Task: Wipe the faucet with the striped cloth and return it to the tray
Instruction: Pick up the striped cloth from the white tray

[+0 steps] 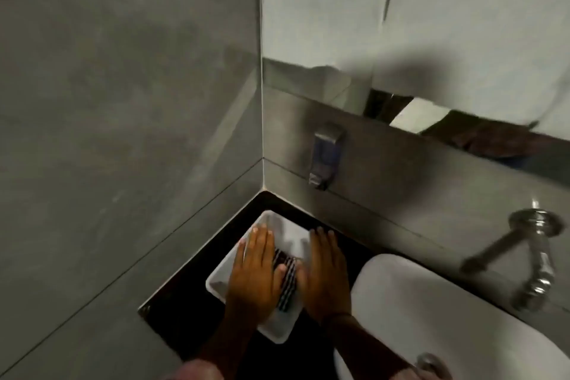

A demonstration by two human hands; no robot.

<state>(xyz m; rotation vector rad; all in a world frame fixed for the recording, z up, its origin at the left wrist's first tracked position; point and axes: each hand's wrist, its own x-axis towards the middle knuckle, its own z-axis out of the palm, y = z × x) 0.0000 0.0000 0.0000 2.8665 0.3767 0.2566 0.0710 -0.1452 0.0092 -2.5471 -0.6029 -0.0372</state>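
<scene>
Setting: corner of a washroom, grey tiled walls, a black counter (172, 315) running into the corner.
Tray: white tray (216, 282) sits on the counter, in the corner, set at an angle to the walls.
Striped cloth: the striped cloth (286, 281) lies inside the tray, towards its near-right part; only a dark-and-light striped strip shows between the two hands.
Left hand: left hand (254, 271) lies palm down, fingers extended and flat, over the tray and the left part of the cloth. Not closed on anything.
Right hand: right hand (325, 274) lies palm down, fingers extended, at the tray's right edge, just beside the visible strip of cloth. Not closed on anything; whether it touches the cloth cannot be told.
Basin: white basin (401, 302) stands to the right of the tray, close to the right forearm.
Faucet: chrome faucet (536, 253) is mounted on the wall above the basin, well apart from both hands; image blurred here.
Soap dispenser: soap dispenser (325, 154) is fixed to the wall above the tray.
Mirror: mirror (308, 9) occupies the upper right wall.
</scene>
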